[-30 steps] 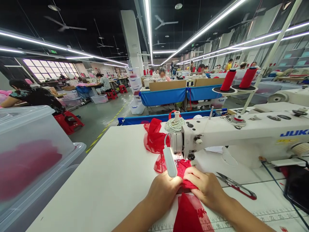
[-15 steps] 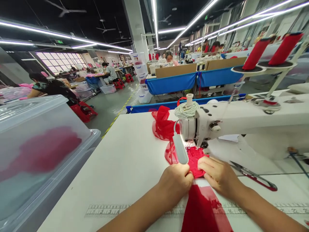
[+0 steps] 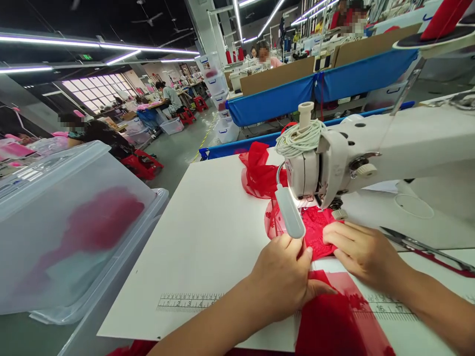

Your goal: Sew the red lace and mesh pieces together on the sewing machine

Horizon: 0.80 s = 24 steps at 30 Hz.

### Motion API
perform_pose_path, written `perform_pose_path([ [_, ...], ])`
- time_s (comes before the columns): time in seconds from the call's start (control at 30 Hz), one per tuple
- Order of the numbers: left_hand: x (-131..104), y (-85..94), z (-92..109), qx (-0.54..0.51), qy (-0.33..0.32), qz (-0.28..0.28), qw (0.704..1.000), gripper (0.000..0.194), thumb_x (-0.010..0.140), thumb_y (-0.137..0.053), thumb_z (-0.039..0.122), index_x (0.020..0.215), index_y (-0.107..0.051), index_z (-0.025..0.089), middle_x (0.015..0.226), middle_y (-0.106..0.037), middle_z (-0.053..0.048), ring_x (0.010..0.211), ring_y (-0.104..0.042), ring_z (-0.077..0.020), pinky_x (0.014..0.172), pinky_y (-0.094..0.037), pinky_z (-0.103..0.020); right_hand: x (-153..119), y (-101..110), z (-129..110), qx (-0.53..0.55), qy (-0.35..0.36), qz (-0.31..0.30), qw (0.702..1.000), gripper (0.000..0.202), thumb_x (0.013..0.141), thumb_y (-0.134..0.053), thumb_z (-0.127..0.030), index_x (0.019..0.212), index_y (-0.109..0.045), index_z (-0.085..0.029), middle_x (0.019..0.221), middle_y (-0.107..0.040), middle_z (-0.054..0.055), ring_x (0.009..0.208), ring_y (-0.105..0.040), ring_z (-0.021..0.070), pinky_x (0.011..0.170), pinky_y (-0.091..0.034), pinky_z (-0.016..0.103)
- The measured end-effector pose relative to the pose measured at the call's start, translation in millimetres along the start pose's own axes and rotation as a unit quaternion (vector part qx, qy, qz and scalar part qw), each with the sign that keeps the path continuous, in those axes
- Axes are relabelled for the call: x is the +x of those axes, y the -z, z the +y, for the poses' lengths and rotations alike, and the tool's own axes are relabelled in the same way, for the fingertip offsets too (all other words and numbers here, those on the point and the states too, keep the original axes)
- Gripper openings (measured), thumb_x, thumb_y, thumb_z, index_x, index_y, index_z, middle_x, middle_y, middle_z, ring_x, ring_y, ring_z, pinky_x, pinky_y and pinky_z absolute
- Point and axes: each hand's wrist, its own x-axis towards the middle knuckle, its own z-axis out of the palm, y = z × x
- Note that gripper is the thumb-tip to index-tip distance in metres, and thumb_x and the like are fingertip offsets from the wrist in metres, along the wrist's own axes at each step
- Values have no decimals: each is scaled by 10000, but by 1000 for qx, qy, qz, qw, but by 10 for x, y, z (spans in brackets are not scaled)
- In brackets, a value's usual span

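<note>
Red lace fabric (image 3: 315, 230) lies under the needle area of a white sewing machine (image 3: 401, 153). My left hand (image 3: 284, 272) is closed on the fabric's left edge, just below a small grey lamp (image 3: 290, 211), with its thumb stretched to the right. On the right edge, my right hand (image 3: 361, 249) pinches the same fabric with bent fingers. A wider red piece (image 3: 330, 316) hangs toward the near edge of the white table (image 3: 178, 237). Sheer red ruffles (image 3: 260, 173) are bunched behind the lamp. The needle tip is hard to make out.
Black scissors (image 3: 430, 249) lie right of my right hand. A printed ruler (image 3: 189, 302) crosses the table's near part. A clear bin (image 3: 85, 232) with red contents stands at the left. A red thread cone (image 3: 445, 20) rises at the upper right. Other people sit farther back.
The view has tilted and come nearer the machine. My left thumb now points out to the right over the lower red piece. Both hands remain at the fabric.
</note>
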Motion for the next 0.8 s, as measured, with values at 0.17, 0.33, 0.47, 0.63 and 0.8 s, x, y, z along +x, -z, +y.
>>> perform_pose_path([
  [0.17, -8, -26, 6, -2, 9, 29, 1000, 870, 1001, -31, 672, 1075, -693, 112, 955, -685, -176, 720, -574, -251, 647, -427, -369, 15, 27, 19, 7, -3, 9, 1000, 298, 906, -419, -28, 816, -622, -226, 841, -702, 41, 698, -603, 174, 605, -442, 306],
  [0.33, -10, -15, 19, 4, 14, 60, 998, 896, 1003, 5, 670, 1057, -706, 126, 1021, -708, -173, 763, -602, -252, 695, -421, -376, 6, 10, 16, 5, -4, 16, 1000, 306, 893, -420, -10, 818, -619, -229, 844, -704, 40, 724, -622, 179, 630, -467, 307],
  [0.47, -6, -18, 38, 13, 26, 79, 996, 903, 1003, 9, 678, 1026, -712, 135, 1062, -719, -164, 762, -609, -245, 743, -416, -388, 19, 13, 16, -1, -5, 20, 1000, 312, 913, -407, -11, 797, -590, -235, 847, -706, 37, 724, -632, 172, 638, -488, 294],
  [0.63, -1, -53, 60, 24, 35, 89, 995, 906, 999, -16, 698, 1059, -711, 120, 1108, -724, -175, 813, -628, -267, 836, -419, -432, 15, -5, 25, 11, -20, 23, 999, 301, 914, -390, -19, 841, -597, -224, 872, -705, 53, 753, -655, 179, 658, -508, 297],
  [0.8, 15, -92, 49, 38, 31, 86, 995, 881, 1002, -69, 710, 1093, -706, 108, 1133, -724, -180, 792, -626, -259, 800, -414, -427, 15, -22, 41, 10, -34, 15, 999, 300, 912, -380, -22, 871, -598, -223, 908, -713, 58, 775, -667, 179, 661, -513, 295],
])
